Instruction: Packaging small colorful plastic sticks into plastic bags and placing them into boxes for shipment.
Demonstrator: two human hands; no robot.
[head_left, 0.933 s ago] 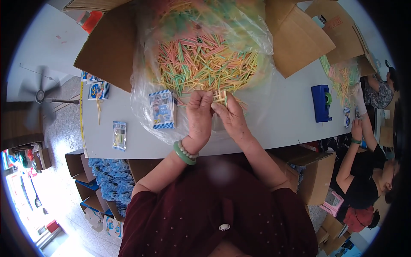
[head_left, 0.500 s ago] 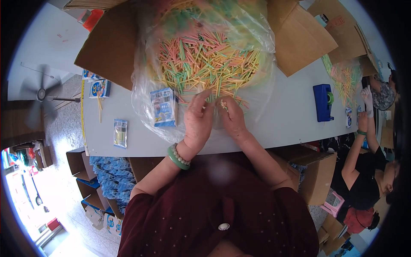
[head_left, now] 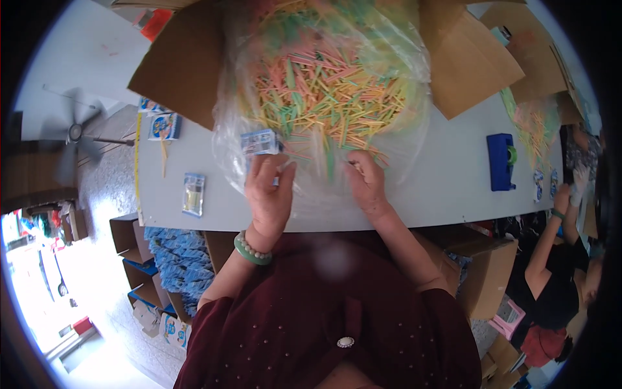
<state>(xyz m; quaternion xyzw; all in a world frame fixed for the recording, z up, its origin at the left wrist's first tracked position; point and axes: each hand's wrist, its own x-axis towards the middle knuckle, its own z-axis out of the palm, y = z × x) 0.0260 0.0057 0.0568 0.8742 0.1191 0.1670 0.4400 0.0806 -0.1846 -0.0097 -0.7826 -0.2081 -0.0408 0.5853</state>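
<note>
Packet stack (head_left: 261, 141): showed blue-and-white print above left of centre, partly hidden by the left hand (head_left: 269, 194); too blurred to read.
Single packet (head_left: 193, 203): bore blue print, left of centre; too small to read.
Upper-left pack (head_left: 164, 127): carried blue-and-white print; its lettering was unclear.
White box (head_left: 173, 329): had a blue printed design, lower left; unclear.
Small packet (head_left: 538, 185): showed blue-and-white print near the right edge; nothing was legible.
</note>
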